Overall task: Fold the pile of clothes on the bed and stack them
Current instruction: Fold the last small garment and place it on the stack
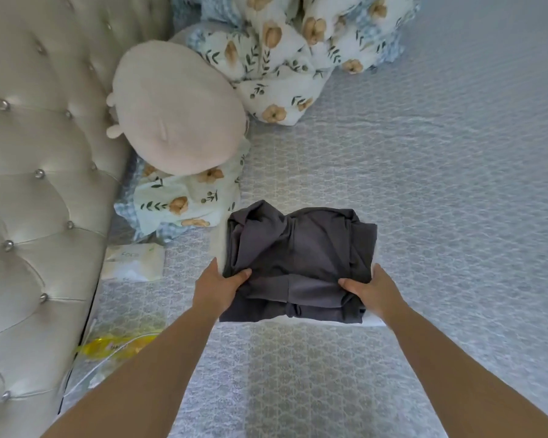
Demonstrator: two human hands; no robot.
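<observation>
A folded dark grey garment point(301, 254) lies on the pale patterned bed cover point(440, 184), on top of a white folded piece point(375, 319) whose edge shows under its near right corner. My left hand point(217, 287) grips the stack's near left side, thumb on top of the grey cloth and fingers hidden beneath. My right hand point(372, 290) grips the near right side the same way, thumb on top. Both forearms reach in from the bottom of the view.
A tufted cream headboard point(35, 184) runs along the left. A round beige plush cushion point(178, 109) and a floral duvet point(285, 55) lie at the back left. A white tissue pack point(133, 262) and a yellow plastic bag point(117, 343) sit by the headboard.
</observation>
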